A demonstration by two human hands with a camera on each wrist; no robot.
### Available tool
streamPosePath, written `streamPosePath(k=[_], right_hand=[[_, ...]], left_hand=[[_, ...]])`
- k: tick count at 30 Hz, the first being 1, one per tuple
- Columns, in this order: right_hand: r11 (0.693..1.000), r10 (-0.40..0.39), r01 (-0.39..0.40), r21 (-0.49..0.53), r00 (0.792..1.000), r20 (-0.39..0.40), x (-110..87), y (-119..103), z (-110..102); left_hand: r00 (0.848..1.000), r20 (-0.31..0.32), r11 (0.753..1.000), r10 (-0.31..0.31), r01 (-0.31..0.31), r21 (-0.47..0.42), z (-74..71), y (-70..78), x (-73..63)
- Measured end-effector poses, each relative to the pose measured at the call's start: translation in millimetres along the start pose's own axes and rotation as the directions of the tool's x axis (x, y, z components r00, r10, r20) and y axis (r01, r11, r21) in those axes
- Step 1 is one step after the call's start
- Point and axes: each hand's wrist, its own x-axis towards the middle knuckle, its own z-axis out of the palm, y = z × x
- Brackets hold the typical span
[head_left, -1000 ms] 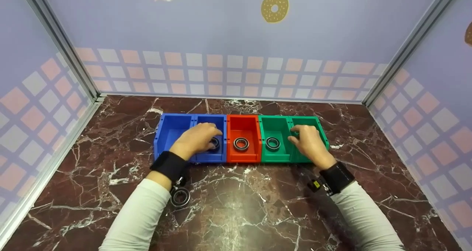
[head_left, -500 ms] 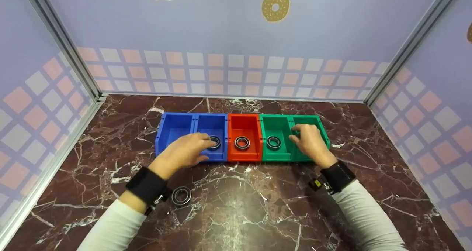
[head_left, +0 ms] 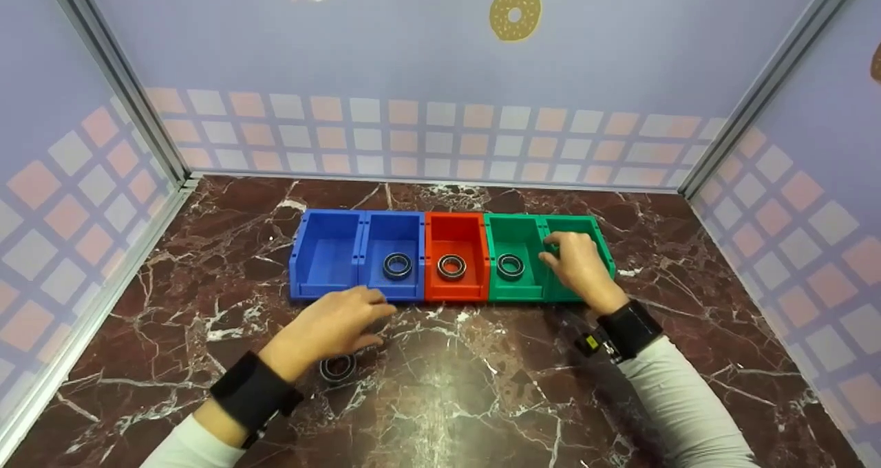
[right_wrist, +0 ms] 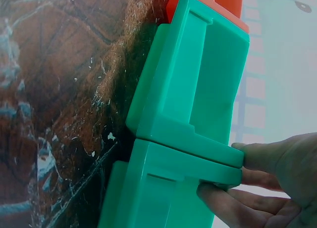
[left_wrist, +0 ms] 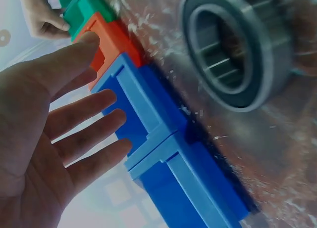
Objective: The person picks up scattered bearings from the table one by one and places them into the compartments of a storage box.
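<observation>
My left hand hovers above the table in front of the blue bins, fingers apart, holding nothing. Beneath it lies a ball bearing, partly covered in the head view. The left blue bin stands beside a second blue bin that contains a bearing. Another bearing lies in the red bin, and one more in the left green bin. My right hand pinches the adjoining walls of the two green bins; the right green bin is partly hidden behind it.
The bins form one joined row across the dark red marbled table. Behind them rises a lilac wall with printed squares, and side walls with metal corner posts enclose the table.
My left hand has drawn back from the second blue bin, down and to the left, over the loose bearing. The bearing in that bin now shows fully. My right hand has stayed in place.
</observation>
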Motion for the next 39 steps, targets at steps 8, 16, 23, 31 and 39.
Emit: streamPosePath(k=[8, 16, 23, 31, 39], right_hand=[[1.000, 0.007, -0.007, -0.003, 1.000, -0.006, 2.0, -0.5, -1.9], [1.000, 0.018, -0.018, -0.006, 1.000, 0.012, 2.2, -1.2, -1.4], [1.000, 0.012, -0.012, -0.011, 1.000, 0.008, 2.6, -1.4, -1.3], [1.000, 0.002, -0.002, 0.002, 1.000, 0.006, 1.7, -0.7, -0.9], [1.000, -0.002, 0.002, 0.003, 1.000, -0.005, 1.9, 0.6, 0.2]], left_hand=[[0.999, 0.041, 0.999, -0.031, 0.032, -0.011, 7.5, 5.3, -21.7], [0.991, 0.091, 0.995, -0.093, 0.097, -0.037, 12.7, 13.3, -32.9], [0.990, 0.103, 0.995, -0.099, 0.102, -0.019, 15.6, 14.9, -40.7], [0.987, 0.119, 0.992, -0.112, 0.117, -0.041, 16.6, 15.2, -49.6], [0.986, 0.121, 0.992, -0.110, 0.117, -0.054, 18.1, 17.1, -54.2]])
